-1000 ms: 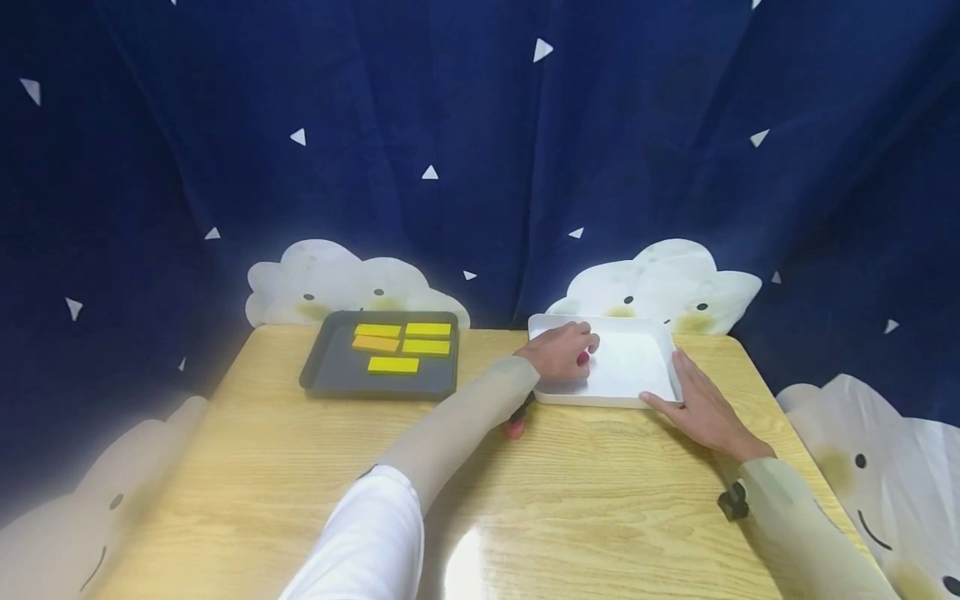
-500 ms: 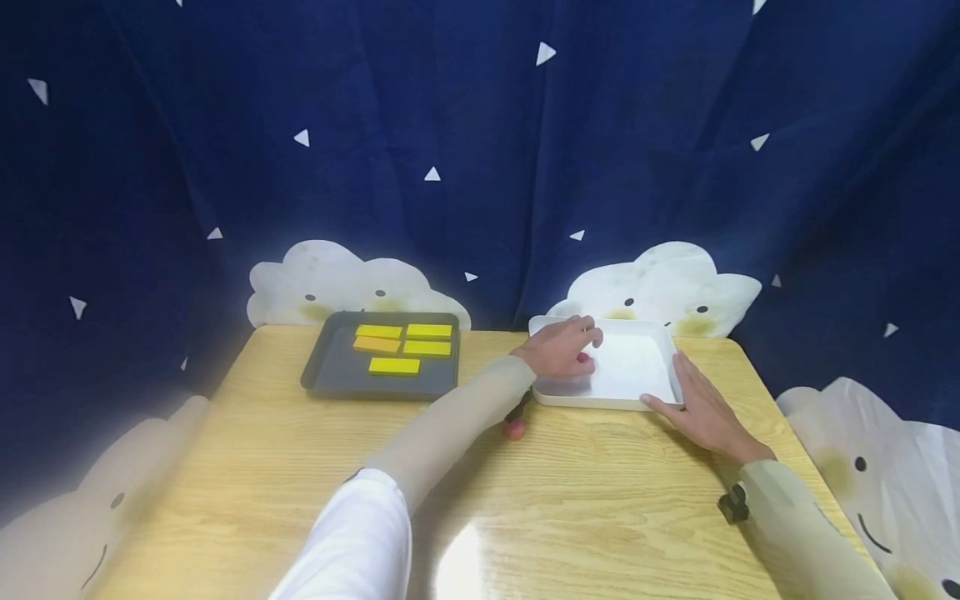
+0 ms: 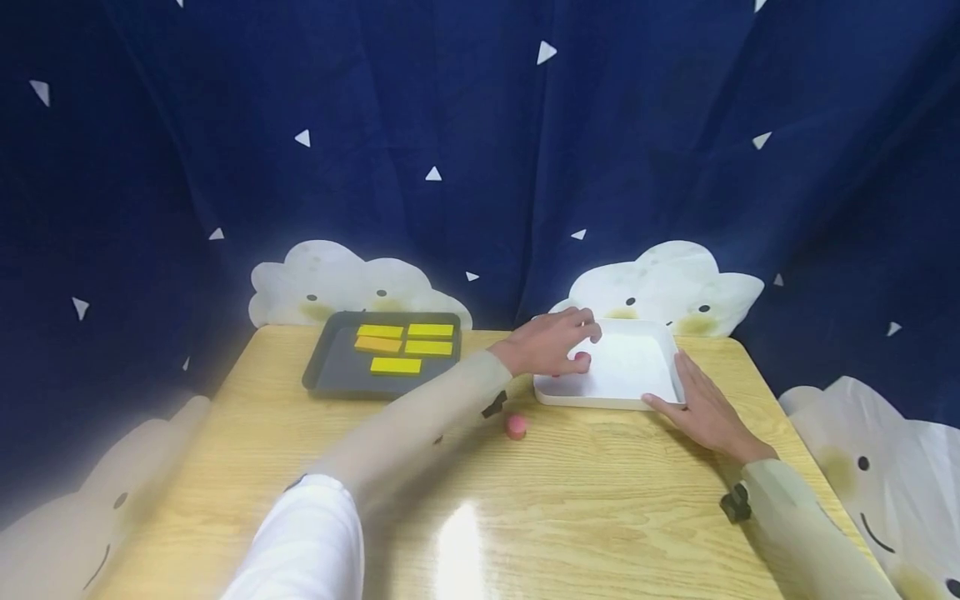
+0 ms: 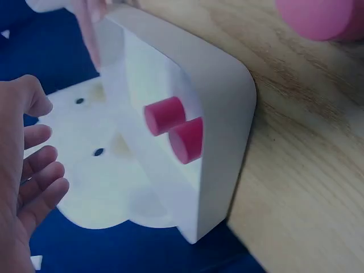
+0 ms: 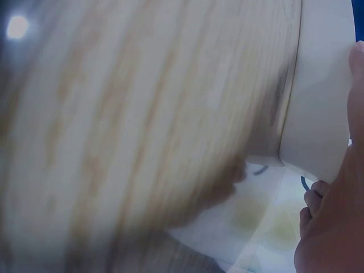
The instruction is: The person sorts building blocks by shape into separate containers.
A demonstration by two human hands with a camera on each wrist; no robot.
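My left hand [image 3: 550, 342] hovers over the left part of the white tray [image 3: 637, 354], its fingers loosely bent and holding nothing. Below the fingertips, one red cylinder [image 3: 582, 362] is inside the tray. A second red cylinder [image 4: 187, 140] lies close beside the first cylinder [image 4: 165, 115] in the left wrist view; from the head it is mostly covered by the hand. Along the tray's right edge rests my right hand [image 3: 708, 410], fingers straight against the wall and thumb at the front corner. A pink-red cylinder [image 3: 516, 427] stands on the table under the left forearm.
To the left sits a dark grey tray [image 3: 330, 367] bearing several yellow blocks [image 3: 395, 366] and an orange one [image 3: 378, 343]. Both trays are near the back edge of the wooden table [image 3: 600, 500]. A navy curtain [image 3: 480, 125] with white clouds hangs behind.
The left hand has come off the red cylinder in the white tray and drawn back to the left, showing more of it and of the cylinder on the table. The right hand stays put.
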